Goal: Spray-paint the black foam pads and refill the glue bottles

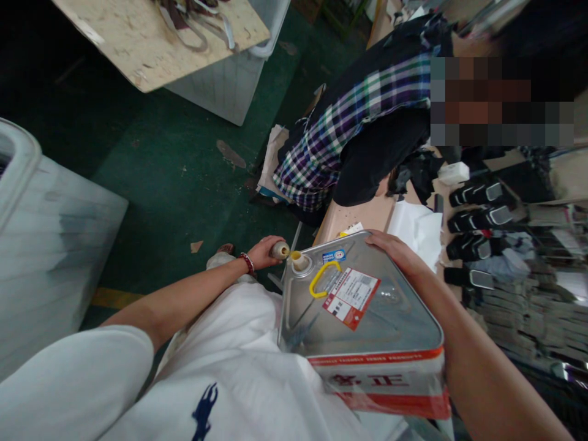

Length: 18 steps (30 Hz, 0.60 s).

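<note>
The left hand (264,252) is grasping a small bottle (277,250), its fingers curling round the body and its open mouth facing right. The right hand (389,246) is gripping the can (408,327) by its far edge, with fingers lying over the metal; the thumb is not showing clearly. The right forearm is running along the can's right side.

The can is sitting in front of the white shirt (248,355), just left of the right arm, and is leaning towards the bottle. Its spout (301,262) is pointing left at the bottle's mouth, the two lying just beside each other; whether they are touching is hard to tell. The yellow handle (315,282) and a label (353,297) are showing on the top.

The step in hand appears to be pouring from can to bottle, though the liquid itself is not showing clearly. The next move is calling for a steady right hand controlling the lean, and a left hand holding the bottle's mouth under the spout.

On the far right, a co-worker (362,110) is sitting at a table (350,214); a bin (68,257) is standing on the left.
</note>
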### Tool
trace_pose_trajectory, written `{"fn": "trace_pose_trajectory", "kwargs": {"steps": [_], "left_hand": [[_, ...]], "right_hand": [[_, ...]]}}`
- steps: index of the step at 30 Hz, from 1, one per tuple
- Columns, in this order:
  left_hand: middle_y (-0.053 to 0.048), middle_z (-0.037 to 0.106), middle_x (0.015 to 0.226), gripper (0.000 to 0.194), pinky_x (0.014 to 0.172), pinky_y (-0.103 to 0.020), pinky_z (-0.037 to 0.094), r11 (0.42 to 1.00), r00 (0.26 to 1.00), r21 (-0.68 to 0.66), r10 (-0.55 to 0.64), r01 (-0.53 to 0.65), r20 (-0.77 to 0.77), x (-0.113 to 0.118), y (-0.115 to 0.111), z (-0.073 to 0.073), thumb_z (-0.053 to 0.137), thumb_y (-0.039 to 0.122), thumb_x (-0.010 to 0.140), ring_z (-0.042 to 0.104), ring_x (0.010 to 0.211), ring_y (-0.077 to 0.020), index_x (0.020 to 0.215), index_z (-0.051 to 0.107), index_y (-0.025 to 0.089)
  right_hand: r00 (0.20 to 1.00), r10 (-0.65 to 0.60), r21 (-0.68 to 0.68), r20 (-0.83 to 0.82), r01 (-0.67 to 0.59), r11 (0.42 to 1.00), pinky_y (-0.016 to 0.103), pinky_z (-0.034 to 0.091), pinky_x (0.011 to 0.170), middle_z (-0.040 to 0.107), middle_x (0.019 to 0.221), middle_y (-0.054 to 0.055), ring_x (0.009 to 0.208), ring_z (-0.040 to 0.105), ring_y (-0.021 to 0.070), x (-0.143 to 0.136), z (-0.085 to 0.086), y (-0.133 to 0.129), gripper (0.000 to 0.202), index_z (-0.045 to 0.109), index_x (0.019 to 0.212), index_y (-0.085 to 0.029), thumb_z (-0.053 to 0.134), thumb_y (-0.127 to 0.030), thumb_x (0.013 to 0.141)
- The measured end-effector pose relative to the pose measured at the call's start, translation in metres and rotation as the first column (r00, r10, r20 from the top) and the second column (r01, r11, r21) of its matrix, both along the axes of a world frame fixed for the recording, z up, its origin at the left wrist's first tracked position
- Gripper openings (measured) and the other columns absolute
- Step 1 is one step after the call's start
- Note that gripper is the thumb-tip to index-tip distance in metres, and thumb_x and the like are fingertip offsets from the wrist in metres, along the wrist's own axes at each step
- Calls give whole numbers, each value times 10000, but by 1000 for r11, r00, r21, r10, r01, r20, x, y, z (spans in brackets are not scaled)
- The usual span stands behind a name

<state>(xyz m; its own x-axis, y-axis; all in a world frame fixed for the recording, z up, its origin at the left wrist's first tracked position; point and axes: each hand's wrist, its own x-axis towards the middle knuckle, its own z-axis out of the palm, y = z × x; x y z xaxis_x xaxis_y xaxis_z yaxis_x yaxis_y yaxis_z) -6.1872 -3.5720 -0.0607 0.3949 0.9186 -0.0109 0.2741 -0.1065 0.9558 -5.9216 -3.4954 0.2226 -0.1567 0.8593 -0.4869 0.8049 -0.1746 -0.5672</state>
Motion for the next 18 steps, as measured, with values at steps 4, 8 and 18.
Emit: {"fn": "trace_pose_trajectory", "kwargs": {"steps": [4,8,18], "left_hand": [[-93,580,1248,663,1043,-407,394,1000,1000,11,-2,2,1,1,-1,2,786,289,632,522,1175,-268,1233,528,183],[-82,582,1248,654,1041,-403,393,1000,1000,15,4,-4,5,1,-2,3,779,317,644,527,1165,-261,1237,527,201],[-80,588,1248,655,1053,-414,387,1000,1000,3,15,-15,6,2,-3,7,783,310,637,519,1185,-274,1236,537,208]], "right_hand": [[1000,4,-8,7,-4,1000,364,501,879,714,996,20,1046,605,281,3,-1,0,184,653,779,-266,518,-392,780],[999,19,8,32,-20,1000,374,489,895,710,996,20,1069,595,287,6,1,1,173,626,763,-272,513,-401,783],[970,199,38,138,-206,978,403,481,915,698,927,26,1051,602,297,11,3,8,180,607,733,-284,466,-385,781]]}}
